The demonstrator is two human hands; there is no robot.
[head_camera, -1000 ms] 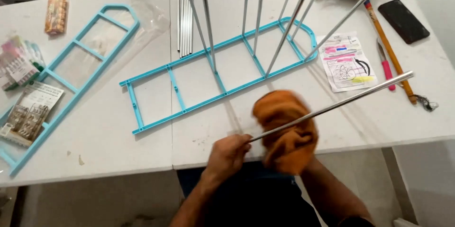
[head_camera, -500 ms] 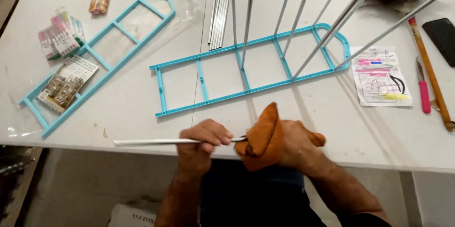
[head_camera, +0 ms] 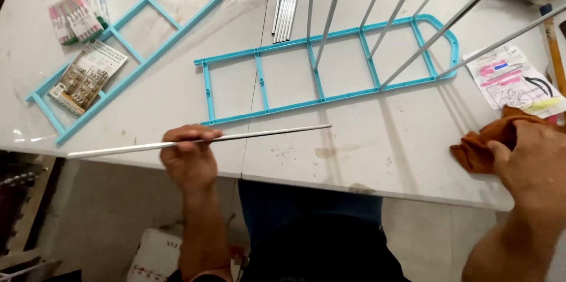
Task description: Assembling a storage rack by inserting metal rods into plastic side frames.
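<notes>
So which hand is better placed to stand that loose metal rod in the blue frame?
Probably the left hand: it already grips the metal rod just in front of the blue frame. The right hand rests on the orange cloth, off to the side.

blue frames (head_camera: 330,70) | spare rods (head_camera: 287,2) | leaflet (head_camera: 516,78) (printed) | packets (head_camera: 79,14)

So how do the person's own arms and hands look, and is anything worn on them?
Both forearms are bare, with no sleeves in view. The left hand and the right hand wear no gloves and no rings that I can see. No watch or wristband shows. Dark clothing covers the lap.
</notes>
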